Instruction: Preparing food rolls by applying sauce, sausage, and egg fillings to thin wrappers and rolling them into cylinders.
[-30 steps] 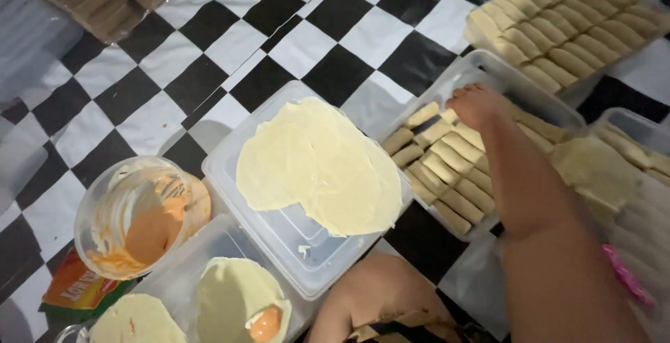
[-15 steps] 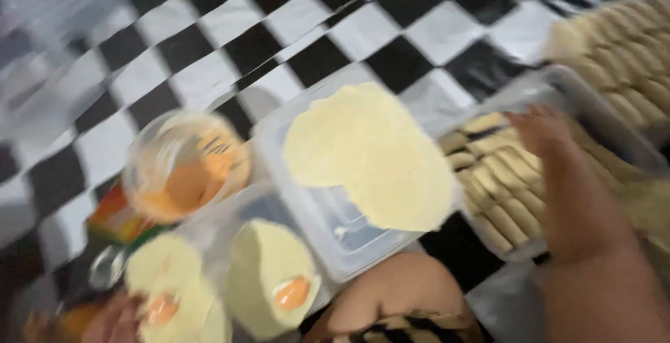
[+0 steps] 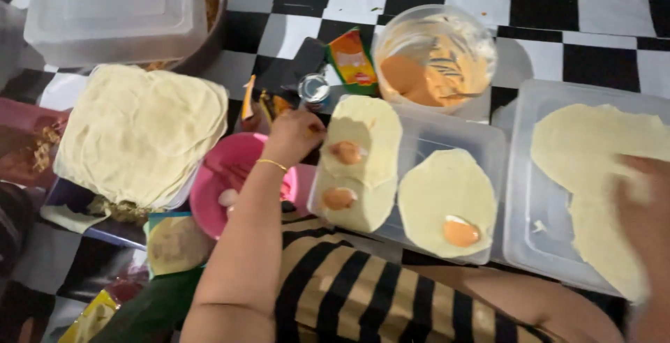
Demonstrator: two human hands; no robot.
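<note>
We see our left hand [image 3: 294, 133] reaching out over the floor, its fingers curled closed, apparently pinched on something small that we cannot make out, just beside the left edge of a clear plastic lid [image 3: 481, 140] that serves as a work surface. A thin gold bangle [image 3: 271, 164] sits on that wrist. On the lid lie three pale round wrappers: two overlapping wrappers [image 3: 363, 158] nearest the left hand, each with a dab of orange filling, and a single wrapper [image 3: 447, 200] to their right with its own orange dab [image 3: 460, 232] near the lower edge. Our right hand [image 3: 645, 210] shows blurred at the right border, resting on a large wrapper [image 3: 586, 147] that lies on a second clear lid [image 3: 520, 245]; we cannot tell how its fingers stand. Behind the first lid stands a clear bowl of orange sauce [image 3: 434, 57], with a small orange packet [image 3: 351, 60] and a little round metal cap [image 3: 314, 88] just beside it. Under the left forearm sits a pink bowl [image 3: 220, 175]. To the left lies a tall stack of wrappers [image 3: 139, 130], and behind it an upturned clear container [image 3: 115, 11] rests on a dark pan. All of this sits on a black and white chequered floor [image 3: 558, 1], and a striped garment [image 3: 349, 294] shows at the bottom.
</note>
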